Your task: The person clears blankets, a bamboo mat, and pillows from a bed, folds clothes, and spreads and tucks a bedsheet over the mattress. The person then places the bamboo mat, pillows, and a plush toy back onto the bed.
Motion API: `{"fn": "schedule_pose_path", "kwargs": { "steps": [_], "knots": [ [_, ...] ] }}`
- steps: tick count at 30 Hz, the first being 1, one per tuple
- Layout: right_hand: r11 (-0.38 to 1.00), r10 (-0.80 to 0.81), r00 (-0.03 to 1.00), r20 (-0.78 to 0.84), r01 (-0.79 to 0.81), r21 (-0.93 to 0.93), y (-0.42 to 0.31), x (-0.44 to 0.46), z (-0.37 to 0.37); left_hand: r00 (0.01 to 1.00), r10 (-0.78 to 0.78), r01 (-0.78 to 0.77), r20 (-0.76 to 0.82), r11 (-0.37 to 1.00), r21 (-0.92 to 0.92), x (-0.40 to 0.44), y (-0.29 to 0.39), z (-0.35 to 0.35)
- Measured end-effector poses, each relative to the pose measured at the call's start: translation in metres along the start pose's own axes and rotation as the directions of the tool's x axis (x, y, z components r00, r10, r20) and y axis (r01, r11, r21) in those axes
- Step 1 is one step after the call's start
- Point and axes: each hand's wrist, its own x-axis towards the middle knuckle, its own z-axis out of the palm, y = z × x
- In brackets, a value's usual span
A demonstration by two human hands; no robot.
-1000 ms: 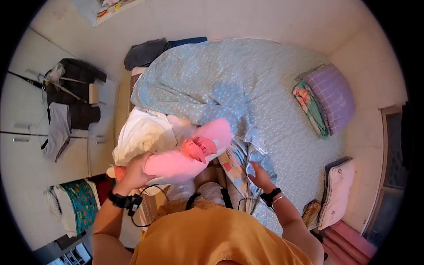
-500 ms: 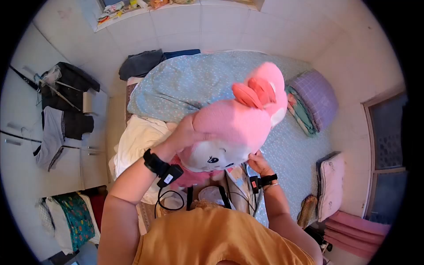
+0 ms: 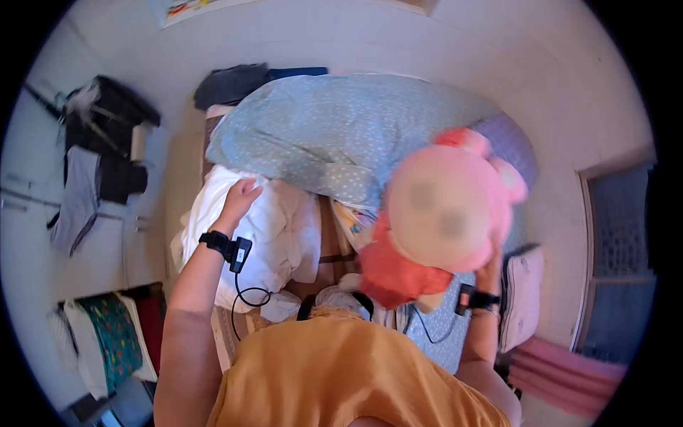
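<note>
A big pink plush toy (image 3: 447, 210) with a round pale face and a coral-red dress is held tilted above the right side of the bed. My right hand (image 3: 488, 266) grips it at its lower right edge; the toy hides part of the fingers. Off to the left, my left hand (image 3: 240, 201) is apart from the toy, its fingers curled with nothing seen in them. Below that hand lies a heap of white cloth (image 3: 284, 228), and I cannot tell whether they touch.
A blue dotted quilt (image 3: 313, 128) covers the bed's far part. Behind the toy is a purple bundle (image 3: 514, 146). A pink cushion (image 3: 521, 299) stands by the right wall. Clothes (image 3: 117, 349) hang at the left cabinets, and dark folded clothing (image 3: 231, 87) lies at the far corner.
My left hand has let go of the plush toy and moved left over the white cloth. My right hand has carried the toy rightward, and its face has turned upward toward me.
</note>
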Motion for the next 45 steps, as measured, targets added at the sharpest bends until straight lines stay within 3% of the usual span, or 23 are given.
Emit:
{"fn": "schedule_pose_path", "kwargs": {
  "steps": [1,2,3,4,5,7,8,10,12,14,15,17,18,23,25,26,29,32,34,38,41,44,45],
  "knots": [
    [0.807,-0.327,0.945,-0.015,0.271,-0.525,0.008,-0.008,-0.037,0.994,0.036,-0.022,-0.099,0.990,0.140,-0.008,-0.048,-0.010],
    [0.816,-0.307,0.947,-0.091,0.212,-0.538,0.005,-0.012,-0.069,0.983,-0.033,0.066,-0.182,0.982,0.178,-0.023,-0.085,-0.020],
    [0.506,-0.378,0.923,-0.076,0.137,-0.851,-0.039,-0.025,-0.029,0.957,-0.080,0.134,-0.277,0.975,0.179,-0.037,-0.125,-0.027],
    [0.824,-0.362,0.907,-0.214,0.204,-0.528,-0.024,-0.013,-0.073,0.924,-0.140,0.242,-0.355,0.934,0.261,-0.052,-0.155,-0.035],
    [0.581,-0.492,0.840,-0.228,0.122,-0.805,-0.014,-0.013,-0.108,0.862,-0.222,0.393,-0.456,0.861,0.324,-0.071,-0.142,-0.041],
    [0.190,-0.709,0.686,-0.164,-0.038,-0.981,0.008,-0.016,-0.160,0.759,-0.307,0.566,-0.573,0.747,0.349,-0.101,-0.134,-0.053],
    [0.192,-0.700,0.699,-0.143,-0.009,-0.981,0.016,-0.019,-0.176,0.765,-0.281,0.562,-0.580,0.732,0.386,-0.108,-0.150,-0.057],
    [0.492,-0.589,0.704,-0.397,-0.076,-0.867,0.028,-0.014,-0.191,0.742,-0.275,0.588,-0.612,0.705,0.397,-0.115,-0.182,-0.059],
    [0.569,-0.585,0.675,-0.450,-0.054,-0.821,0.031,-0.004,-0.173,0.670,-0.280,0.590,-0.687,0.762,0.265,-0.116,-0.210,-0.053],
    [0.656,-0.566,0.676,-0.473,0.021,-0.755,0.029,0.010,-0.124,0.707,-0.434,0.557,-0.557,0.828,0.062,-0.113,-0.178,-0.058],
    [0.721,-0.532,0.693,-0.486,0.071,-0.689,0.026,0.016,-0.089,0.730,-0.328,0.496,-0.600,0.858,0.135,-0.099,-0.219,-0.044],
    [0.860,-0.416,0.766,-0.491,0.155,-0.487,0.016,0.021,-0.015,0.757,-0.183,0.301,-0.628,0.950,0.086,-0.082,-0.170,-0.039],
    [0.919,-0.341,0.811,-0.476,0.181,-0.351,0.012,0.021,0.023,0.877,-0.040,0.041,-0.478,0.999,-0.008,-0.081,-0.120,-0.059],
    [0.946,0.151,0.987,-0.060,-0.126,0.298,0.013,0.020,0.178,0.954,0.202,-0.236,-0.223,0.962,-0.139,-0.078,-0.011,-0.113],
    [0.937,0.196,0.949,0.249,-0.256,0.239,0.036,0.036,0.222,0.945,0.288,-0.302,-0.155,0.950,-0.075,-0.081,0.007,-0.136],
    [0.955,0.165,0.899,0.406,-0.249,0.162,0.035,0.030,0.260,0.941,0.286,-0.302,-0.182,0.951,-0.064,-0.089,0.018,-0.152],
    [0.850,0.295,0.624,0.723,-0.518,0.101,0.078,0.046,0.329,0.927,0.372,-0.341,-0.053,0.772,-0.537,-0.105,0.027,-0.183],
    [0.809,0.327,0.307,0.894,-0.580,-0.097,0.093,0.032,0.415,0.905,0.355,-0.421,-0.233,0.822,-0.383,-0.165,0.028,-0.192],
    [0.808,0.352,0.110,0.929,-0.537,-0.243,0.105,0.019,0.461,0.972,-0.022,-0.158,-0.234,0.674,-0.722,-0.216,-0.004,-0.193],
    [0.813,0.392,-0.293,0.872,-0.335,-0.477,0.101,-0.038,0.517,0.737,-0.494,-0.297,-0.462,0.377,-0.877,-0.342,0.025,-0.183],
    [0.900,0.397,-0.240,0.886,-0.085,-0.426,0.079,-0.063,0.526,0.578,-0.569,-0.398,-0.585,0.430,-0.811,-0.417,-0.002,-0.193],
    [0.891,0.454,-0.248,0.856,0.123,-0.437,0.117,-0.043,0.503,0.112,-0.501,-0.551,-0.858,0.688,-0.473,-0.486,-0.015,-0.229],
    [0.862,0.505,-0.171,0.846,0.149,-0.484,0.135,-0.035,0.490,0.060,-0.529,-0.631,-0.846,0.637,-0.443,-0.514,-0.040,-0.249]
  ]
}}
